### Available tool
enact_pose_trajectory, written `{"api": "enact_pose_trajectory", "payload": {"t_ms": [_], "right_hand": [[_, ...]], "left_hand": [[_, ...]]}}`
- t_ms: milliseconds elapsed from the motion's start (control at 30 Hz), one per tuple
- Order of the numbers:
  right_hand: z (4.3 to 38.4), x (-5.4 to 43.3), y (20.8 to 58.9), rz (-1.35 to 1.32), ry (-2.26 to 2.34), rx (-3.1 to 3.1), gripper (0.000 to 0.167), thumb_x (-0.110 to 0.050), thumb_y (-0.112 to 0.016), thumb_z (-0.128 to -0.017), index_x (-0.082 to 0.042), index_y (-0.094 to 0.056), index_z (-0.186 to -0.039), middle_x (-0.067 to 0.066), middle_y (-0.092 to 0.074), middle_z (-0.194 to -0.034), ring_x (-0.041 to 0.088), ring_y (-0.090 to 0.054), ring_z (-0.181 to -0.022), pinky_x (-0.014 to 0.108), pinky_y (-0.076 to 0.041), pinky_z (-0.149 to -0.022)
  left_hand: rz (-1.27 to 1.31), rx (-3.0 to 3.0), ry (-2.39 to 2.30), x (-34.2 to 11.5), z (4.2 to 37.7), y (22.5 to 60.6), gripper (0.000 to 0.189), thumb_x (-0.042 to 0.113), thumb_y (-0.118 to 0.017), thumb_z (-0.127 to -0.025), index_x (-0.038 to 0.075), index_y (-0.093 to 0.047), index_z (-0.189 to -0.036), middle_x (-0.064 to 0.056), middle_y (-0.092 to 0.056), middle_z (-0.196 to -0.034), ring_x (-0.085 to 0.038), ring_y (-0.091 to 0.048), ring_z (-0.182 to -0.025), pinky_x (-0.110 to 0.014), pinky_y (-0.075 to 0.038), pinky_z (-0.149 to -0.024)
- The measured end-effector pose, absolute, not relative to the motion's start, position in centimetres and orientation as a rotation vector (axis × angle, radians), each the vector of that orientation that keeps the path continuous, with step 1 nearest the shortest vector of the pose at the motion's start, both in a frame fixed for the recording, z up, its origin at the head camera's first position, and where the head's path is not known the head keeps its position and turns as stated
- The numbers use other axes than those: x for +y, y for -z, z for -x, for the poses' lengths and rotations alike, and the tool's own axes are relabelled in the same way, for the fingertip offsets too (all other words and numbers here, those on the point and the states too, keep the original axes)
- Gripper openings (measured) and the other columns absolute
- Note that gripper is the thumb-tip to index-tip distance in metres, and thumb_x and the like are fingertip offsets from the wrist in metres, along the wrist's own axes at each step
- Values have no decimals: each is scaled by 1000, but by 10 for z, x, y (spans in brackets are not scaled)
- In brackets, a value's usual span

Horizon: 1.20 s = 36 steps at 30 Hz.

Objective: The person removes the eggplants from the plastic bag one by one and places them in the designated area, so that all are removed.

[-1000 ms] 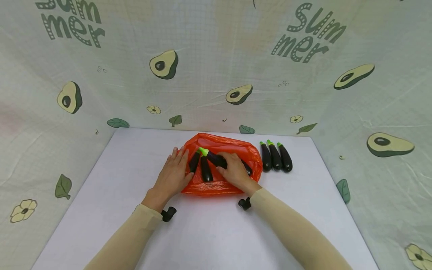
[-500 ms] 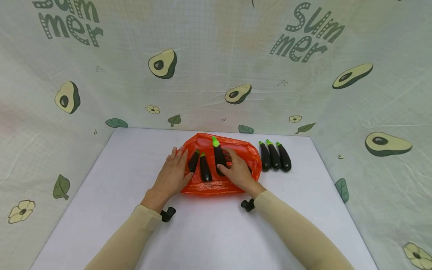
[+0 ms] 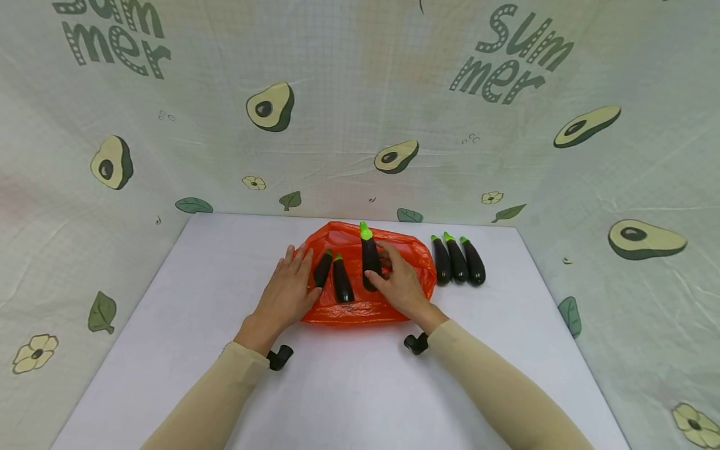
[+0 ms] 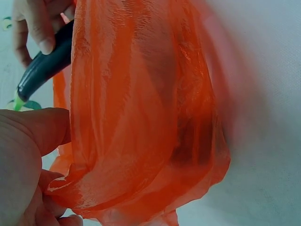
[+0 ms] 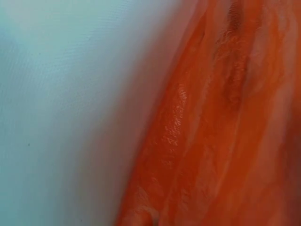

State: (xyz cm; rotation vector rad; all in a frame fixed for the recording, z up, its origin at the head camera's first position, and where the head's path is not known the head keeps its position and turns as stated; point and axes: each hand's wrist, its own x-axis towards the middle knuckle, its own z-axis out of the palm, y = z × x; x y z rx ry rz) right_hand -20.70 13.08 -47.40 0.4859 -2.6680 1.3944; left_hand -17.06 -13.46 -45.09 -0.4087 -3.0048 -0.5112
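Note:
An open red plastic bag (image 3: 360, 312) lies on the table, with two dark eggplants with green stems, a left one (image 3: 322, 269) and a middle one (image 3: 342, 281), inside it. My left hand (image 3: 285, 290) holds the bag's left rim; in the left wrist view its thumb (image 4: 42, 127) hooks over the edge. Between thumb and fingers, my right hand (image 3: 400, 284) grips another eggplant (image 3: 369, 259), stem pointing away, above the bag's mouth. The left wrist view shows that eggplant (image 4: 44, 73) beyond the rim. In the right wrist view the bag (image 5: 188, 141) fills the right side and the right hand is hidden.
Three more eggplants (image 3: 459, 262) lie side by side just right of the bag. A white table (image 3: 349, 387) carries everything. Behind it and at both sides hangs a cloth (image 3: 337, 125) printed with avocados.
The eggplant in my right hand has swung from slanting left to nearly straight away from me, and shifted slightly right. My left hand stays at the bag's rim.

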Motion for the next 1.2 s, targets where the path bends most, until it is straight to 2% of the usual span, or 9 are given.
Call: {"api": "enact_pose_trajectory", "payload": {"t_ms": [633,900,1200], "right_hand": [[201,154,457,-468,-1436,-2616,70,-19,-76,-98,-26,-38,-157,14,-64,-139,33,-67,-118,49,-62,-95],[202,168,448,-428,-1373,-2598,71,-18,-76,-98,-18,-37,-157,20,-63,-140,37,-66,-122,55,-61,-97],[206,196,439,-362,-1289,-2586,70,-17,-74,-99,-16,-37,-158,21,-63,-143,38,-66,-121,57,-60,-97]], "left_hand": [[402,-3010,507,-133,169,450,90,30,-77,-96,-5,-29,-164,-23,-25,-172,-46,-16,-161,-60,-21,-129],[399,-3014,512,-133,169,449,90,30,-77,-96,-4,-29,-164,-23,-25,-172,-45,-13,-162,-60,-20,-129],[404,-3017,493,-133,170,451,90,31,-77,-97,-4,-28,-164,-23,-26,-172,-45,-14,-162,-60,-21,-129]]}}
